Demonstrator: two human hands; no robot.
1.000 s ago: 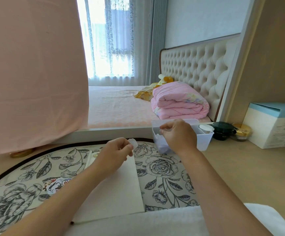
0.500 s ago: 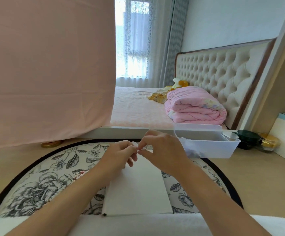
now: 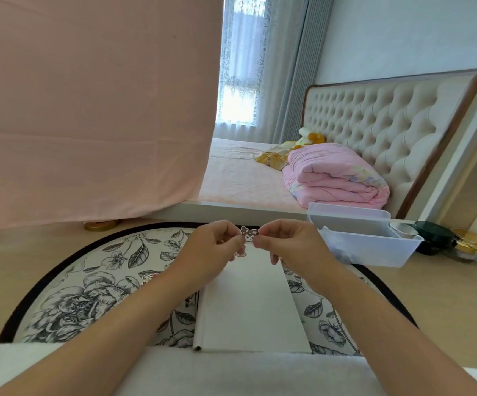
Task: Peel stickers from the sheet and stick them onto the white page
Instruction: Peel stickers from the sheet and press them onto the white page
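Note:
A small cartoon sticker [image 3: 249,234] in brown and white hangs in the air above the far end of the white page [image 3: 250,307]. My left hand [image 3: 213,247] pinches its left edge and my right hand [image 3: 284,242] pinches its right edge, fingertips almost meeting. The white page lies lengthwise on a round floral mat [image 3: 89,290]. One sticker [image 3: 240,254] sits on the page just under my left fingers. Part of another colourful sticker piece [image 3: 149,278] shows on the mat beside my left forearm.
A translucent plastic bin [image 3: 365,241] holding small items stands at the right of the mat. Beyond it are a dark jar [image 3: 431,237] and a gold-lidded jar [image 3: 470,245]. A pink hanging cloth [image 3: 89,110] fills the left; a bed lies behind.
My right hand came back from the plastic bin to meet my left hand. Both hands now hold the sticker between them. The view has swung to the left.

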